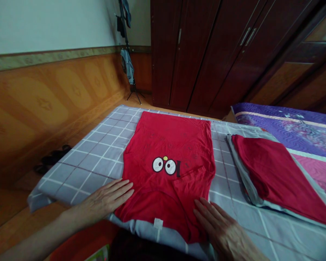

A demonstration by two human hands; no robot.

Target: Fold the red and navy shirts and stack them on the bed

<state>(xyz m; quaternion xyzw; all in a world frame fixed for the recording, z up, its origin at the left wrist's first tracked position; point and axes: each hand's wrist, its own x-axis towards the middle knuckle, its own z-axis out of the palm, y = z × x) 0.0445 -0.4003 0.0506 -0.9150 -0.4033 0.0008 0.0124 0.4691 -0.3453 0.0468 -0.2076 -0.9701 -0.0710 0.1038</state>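
Observation:
A red T-shirt (168, 141) with a cartoon-eyes print lies spread on a grey checked cloth (89, 159). Its neckline faces me, and a white label (158, 223) shows at the collar. Wrinkles run across the shirt's right half. My left hand (111, 195) rests flat on the left edge near the collar, fingers together and stretched out. On the opposite edge, my right hand (220, 224) lies with its fingers extended on the fabric. Neither hand grips anything. The sleeves cannot be made out.
Right of the shirt lies a stack of folded clothes (277, 174), red on top and grey beneath. Beyond it is a purple-and-pink patterned bedspread (296, 119). A dark red wardrobe (195, 54) and a coat stand (127, 40) stand behind. Dark shoes (53, 158) are on the floor at left.

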